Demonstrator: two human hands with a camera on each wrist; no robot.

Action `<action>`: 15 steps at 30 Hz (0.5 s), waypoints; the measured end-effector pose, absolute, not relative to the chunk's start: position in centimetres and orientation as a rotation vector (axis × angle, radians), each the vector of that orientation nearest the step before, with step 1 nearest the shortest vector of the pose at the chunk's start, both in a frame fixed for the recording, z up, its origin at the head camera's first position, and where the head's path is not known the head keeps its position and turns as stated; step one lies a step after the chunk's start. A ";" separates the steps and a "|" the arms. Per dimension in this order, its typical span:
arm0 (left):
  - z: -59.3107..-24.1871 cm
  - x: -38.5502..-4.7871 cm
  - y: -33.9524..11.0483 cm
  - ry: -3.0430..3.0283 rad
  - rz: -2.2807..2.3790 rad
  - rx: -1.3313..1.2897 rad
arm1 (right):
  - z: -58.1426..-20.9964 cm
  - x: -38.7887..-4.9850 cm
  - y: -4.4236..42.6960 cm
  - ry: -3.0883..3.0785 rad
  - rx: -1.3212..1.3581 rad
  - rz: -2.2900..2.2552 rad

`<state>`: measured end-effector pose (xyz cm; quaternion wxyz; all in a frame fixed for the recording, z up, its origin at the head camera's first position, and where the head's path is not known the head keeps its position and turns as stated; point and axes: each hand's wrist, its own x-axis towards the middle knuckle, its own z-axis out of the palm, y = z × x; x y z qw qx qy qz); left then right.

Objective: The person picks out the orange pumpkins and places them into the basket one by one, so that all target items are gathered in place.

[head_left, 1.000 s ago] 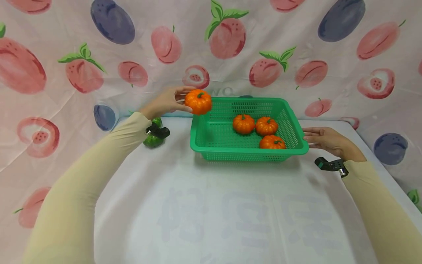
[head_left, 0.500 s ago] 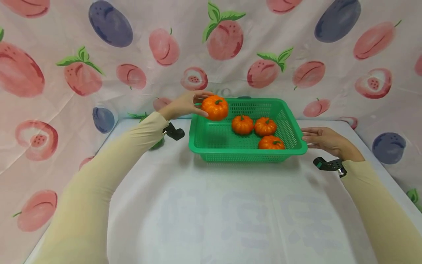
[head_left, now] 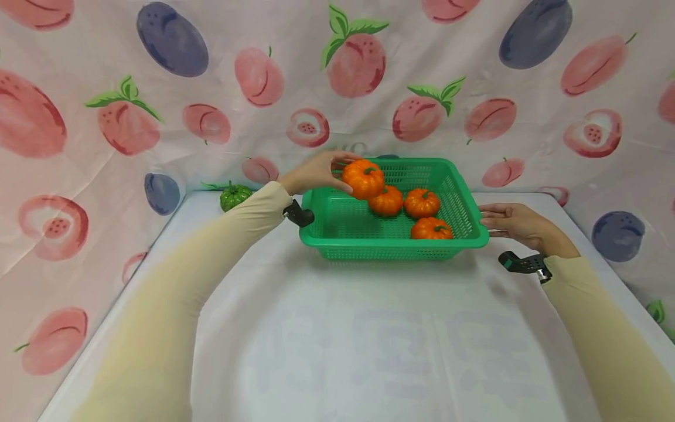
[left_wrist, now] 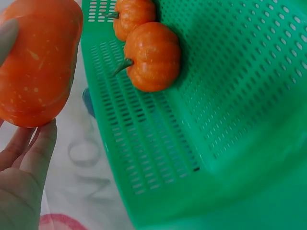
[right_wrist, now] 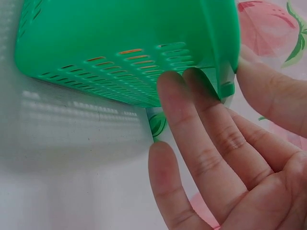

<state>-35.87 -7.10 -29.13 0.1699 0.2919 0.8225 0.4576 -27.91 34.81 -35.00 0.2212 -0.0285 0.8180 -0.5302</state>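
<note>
In the head view my left hand (head_left: 319, 172) holds a small orange pumpkin (head_left: 363, 179) over the green plastic basket (head_left: 392, 242). Its thumb and fingers lie on the sides of the pumpkin; the left wrist view shows this pumpkin (left_wrist: 41, 62) large, beside the basket's wall. Inside the basket sit an orange pumpkin (head_left: 386, 203) partly behind the held one, another pumpkin (head_left: 421, 203) beside it, and a third pumpkin (head_left: 431, 229) near the front wall. My right hand (head_left: 522, 224) holds the basket's right rim (right_wrist: 225, 52), thumb at its edge and fingertips beneath against the wall.
A green pumpkin (head_left: 235, 196) rests at the back left of the white table (head_left: 369, 340), partly hidden by the left sleeve. Behind the table hangs a fruit-print cloth (head_left: 295, 70). A black wrist mount (head_left: 299, 213) hangs near the basket's left rim.
My left hand has carried the orange pumpkin rightward and slightly down, from the basket's left rim to over its inside. The green pumpkin's top has come into view. My right hand stays at the rim.
</note>
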 end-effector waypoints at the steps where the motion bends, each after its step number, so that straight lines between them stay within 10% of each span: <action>1: -29.3 -35.9 -6.9 2.338 1.298 0.830 | -35.0 -27.9 34.8 2.263 -0.080 -1.462; 15: -31.1 -36.5 -4.5 2.300 1.284 0.827 | -34.9 -27.8 34.8 2.281 -0.073 -1.441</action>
